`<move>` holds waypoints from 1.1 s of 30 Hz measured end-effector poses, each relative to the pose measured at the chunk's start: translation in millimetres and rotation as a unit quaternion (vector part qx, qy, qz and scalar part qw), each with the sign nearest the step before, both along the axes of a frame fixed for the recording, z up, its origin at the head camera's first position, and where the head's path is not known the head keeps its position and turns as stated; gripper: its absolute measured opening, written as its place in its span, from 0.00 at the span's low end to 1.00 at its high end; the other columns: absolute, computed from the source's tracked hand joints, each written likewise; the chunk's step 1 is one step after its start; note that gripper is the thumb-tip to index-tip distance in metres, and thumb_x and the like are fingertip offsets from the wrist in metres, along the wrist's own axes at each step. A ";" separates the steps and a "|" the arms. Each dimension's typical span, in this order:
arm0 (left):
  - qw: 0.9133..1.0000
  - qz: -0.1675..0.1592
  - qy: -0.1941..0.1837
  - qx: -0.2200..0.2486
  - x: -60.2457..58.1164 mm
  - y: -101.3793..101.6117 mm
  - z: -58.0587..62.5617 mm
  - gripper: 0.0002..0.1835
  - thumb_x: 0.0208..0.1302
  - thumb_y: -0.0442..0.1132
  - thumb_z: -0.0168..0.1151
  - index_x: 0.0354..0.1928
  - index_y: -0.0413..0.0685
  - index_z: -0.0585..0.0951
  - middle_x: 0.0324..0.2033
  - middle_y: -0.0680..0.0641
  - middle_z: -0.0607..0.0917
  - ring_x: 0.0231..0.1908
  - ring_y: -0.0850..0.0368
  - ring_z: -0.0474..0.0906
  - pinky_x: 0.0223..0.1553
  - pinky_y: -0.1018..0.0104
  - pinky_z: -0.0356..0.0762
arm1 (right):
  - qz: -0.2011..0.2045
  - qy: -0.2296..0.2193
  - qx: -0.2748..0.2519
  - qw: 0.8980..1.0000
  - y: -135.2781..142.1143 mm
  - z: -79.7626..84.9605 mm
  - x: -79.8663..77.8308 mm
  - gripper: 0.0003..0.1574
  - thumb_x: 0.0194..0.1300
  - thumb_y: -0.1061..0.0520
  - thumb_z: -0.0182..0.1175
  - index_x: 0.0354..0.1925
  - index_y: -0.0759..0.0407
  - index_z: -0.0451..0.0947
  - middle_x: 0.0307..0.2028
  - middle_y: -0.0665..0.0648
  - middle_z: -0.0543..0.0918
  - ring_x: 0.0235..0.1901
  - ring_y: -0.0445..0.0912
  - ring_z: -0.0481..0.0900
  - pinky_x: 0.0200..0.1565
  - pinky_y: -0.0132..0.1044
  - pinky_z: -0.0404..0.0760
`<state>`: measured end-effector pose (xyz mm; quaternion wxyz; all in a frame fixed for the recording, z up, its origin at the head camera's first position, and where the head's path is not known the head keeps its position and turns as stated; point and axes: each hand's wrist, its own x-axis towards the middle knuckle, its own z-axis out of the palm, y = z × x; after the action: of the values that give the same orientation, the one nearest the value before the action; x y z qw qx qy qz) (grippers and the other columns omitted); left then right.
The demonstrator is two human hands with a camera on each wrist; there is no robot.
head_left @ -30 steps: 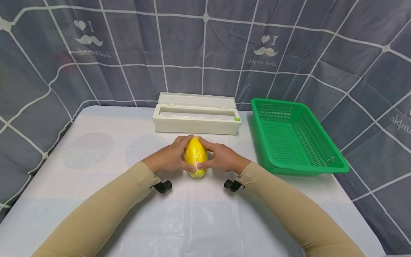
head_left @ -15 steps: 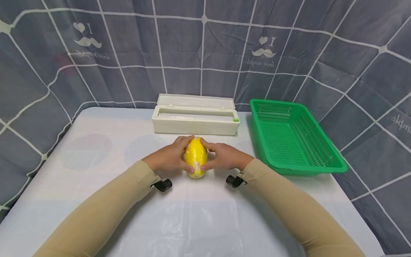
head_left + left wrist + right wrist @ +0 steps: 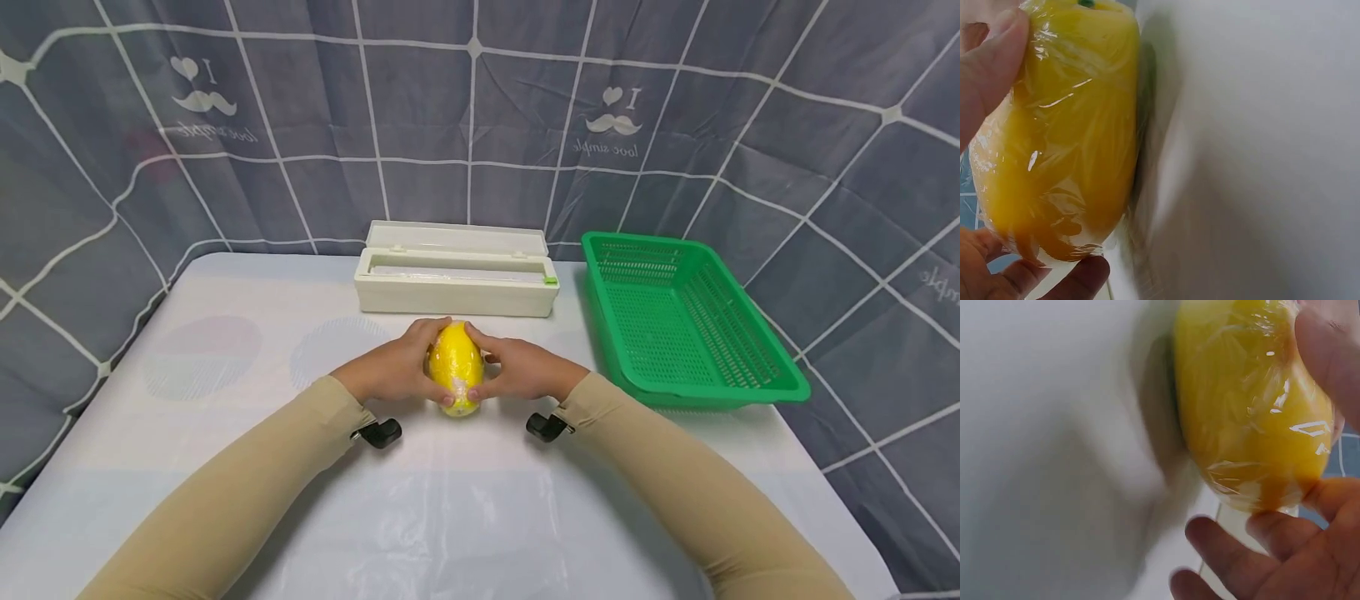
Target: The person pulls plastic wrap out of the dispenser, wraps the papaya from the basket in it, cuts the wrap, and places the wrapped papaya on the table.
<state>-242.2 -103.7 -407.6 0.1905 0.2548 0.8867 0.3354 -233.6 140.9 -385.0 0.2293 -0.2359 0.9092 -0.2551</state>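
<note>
A yellow oval fruit [image 3: 456,362] in clear, shiny cling film stands between my hands at the middle of the table. A small green spot shows at its near end in the left wrist view. My left hand [image 3: 401,362] grips its left side, thumb on the near part and fingers round the far end. From the right my right hand [image 3: 525,367] holds it the same way, with the thumb [image 3: 1329,362] against the film. In the right wrist view, some of the right fingers are spread below the fruit [image 3: 1254,406]. Creased film gathers at its far end.
Behind the hands sits a white cling film dispenser [image 3: 457,298], lid raised, roll inside and a green slider [image 3: 551,281] at its right end. A green perforated basket [image 3: 622,358] stands on the right of the white-covered table [image 3: 360,517]. A grey checked curtain [image 3: 420,100] surrounds the back.
My right thumb has shifted slightly to the right along the fruit, away from the left thumb. Both hands keep their hold, and the head view has tilted a little.
</note>
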 end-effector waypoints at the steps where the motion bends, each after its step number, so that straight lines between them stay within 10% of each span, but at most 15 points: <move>1: 1.000 -0.001 -0.001 0.000 -0.3 0.2 0.1 0.70 0.50 0.62 0.83 0.85 0.52 0.47 0.80 0.45 0.57 0.66 0.46 0.73 0.73 0.43 0.70 | 0.001 0.002 0.002 1.000 0.1 -0.2 -0.2 0.69 0.64 0.42 0.76 0.86 0.43 0.40 0.80 0.56 0.65 0.73 0.57 0.74 0.71 0.50 0.76; 33: 0.999 -0.002 0.016 -0.028 -1.7 9.6 7.3 0.64 0.56 0.66 0.77 0.84 0.50 0.49 0.79 0.42 0.58 0.63 0.44 0.75 0.69 0.41 0.74 | -0.008 0.046 0.008 0.999 6.4 -9.4 1.8 0.60 0.72 0.36 0.66 0.86 0.45 0.43 0.78 0.60 0.68 0.69 0.57 0.78 0.68 0.53 0.79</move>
<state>-243.9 -94.1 -400.3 0.1840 0.2568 0.8982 0.3056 -231.8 147.3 -394.5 0.1873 -0.2381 0.9226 -0.2389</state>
